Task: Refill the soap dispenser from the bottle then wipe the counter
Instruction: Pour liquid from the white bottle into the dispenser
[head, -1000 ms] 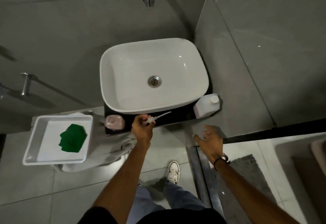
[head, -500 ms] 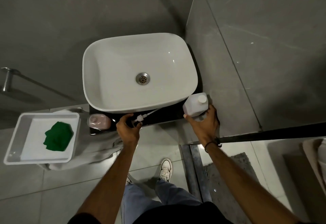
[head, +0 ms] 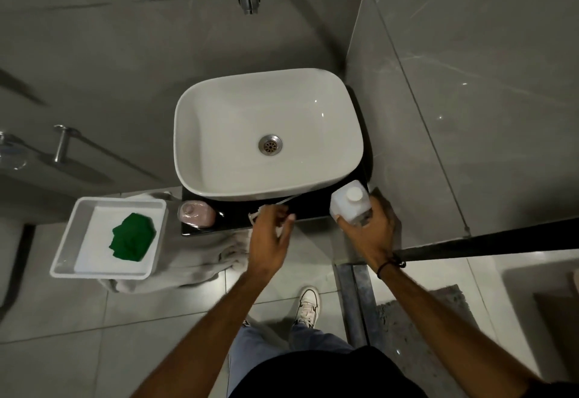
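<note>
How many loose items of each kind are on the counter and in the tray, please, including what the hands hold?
Refill bottle, in the right hand: 1
Soap dispenser, pump off: 1
Pump with tube, at the left hand: 1
Green cloth in the tray: 1
Total: 4

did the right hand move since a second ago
Yes. A second ago it hung open below the counter edge, apart from the bottle. Now the right hand has gone up to the counter corner right of the sink and grips the bottle.
</note>
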### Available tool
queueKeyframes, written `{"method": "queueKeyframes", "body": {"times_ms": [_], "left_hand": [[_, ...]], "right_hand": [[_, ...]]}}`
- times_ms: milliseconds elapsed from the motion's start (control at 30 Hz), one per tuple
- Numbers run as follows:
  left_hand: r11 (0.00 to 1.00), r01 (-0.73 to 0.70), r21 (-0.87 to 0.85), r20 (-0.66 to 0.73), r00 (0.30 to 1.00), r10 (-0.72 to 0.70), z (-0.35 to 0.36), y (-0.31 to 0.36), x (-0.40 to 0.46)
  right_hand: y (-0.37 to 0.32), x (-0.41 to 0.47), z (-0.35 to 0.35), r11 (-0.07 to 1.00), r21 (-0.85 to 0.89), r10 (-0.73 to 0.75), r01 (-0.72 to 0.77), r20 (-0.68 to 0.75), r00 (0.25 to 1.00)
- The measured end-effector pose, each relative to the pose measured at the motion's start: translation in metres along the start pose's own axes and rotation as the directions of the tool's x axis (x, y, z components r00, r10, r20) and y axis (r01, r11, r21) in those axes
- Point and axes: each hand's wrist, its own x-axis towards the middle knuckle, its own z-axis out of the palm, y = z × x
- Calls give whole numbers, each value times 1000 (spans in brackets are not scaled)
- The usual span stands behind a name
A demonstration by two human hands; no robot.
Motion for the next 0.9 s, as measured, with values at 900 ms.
{"method": "queueKeyframes", "body": {"times_ms": [900], "left_hand": [[743,-398,538,442,884,153,-5,80,18]], "right_hand": [[12,-49,-12,933,-260,-176,249,276,945]]}}
